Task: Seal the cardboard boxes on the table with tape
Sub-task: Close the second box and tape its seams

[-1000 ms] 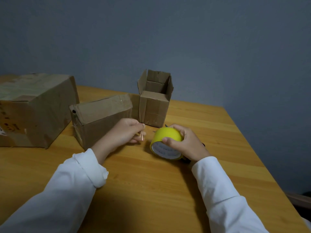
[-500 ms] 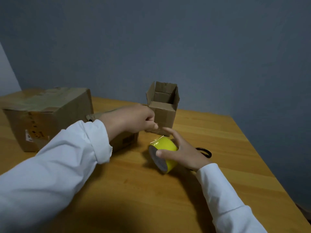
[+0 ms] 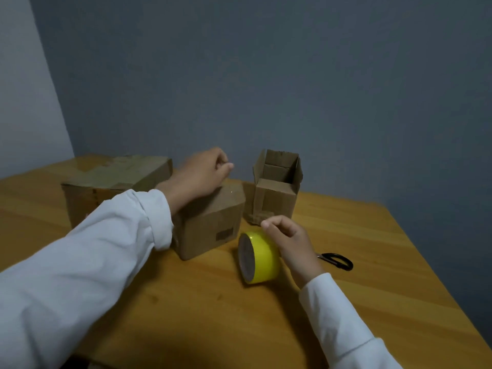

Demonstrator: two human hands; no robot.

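Head view — left hand (image 3: 198, 174), fingers curled in a pinch, over the middle box (image 3: 213, 225); pinched item unclear. Right hand (image 3: 288, 242) grips the yellow tape roll (image 3: 259, 258) on the table (image 3: 186, 302).

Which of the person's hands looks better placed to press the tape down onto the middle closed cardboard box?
Probably the left hand: it sits over the middle closed cardboard box, fingers pinched. The right hand is lower, steadying the yellow tape roll.
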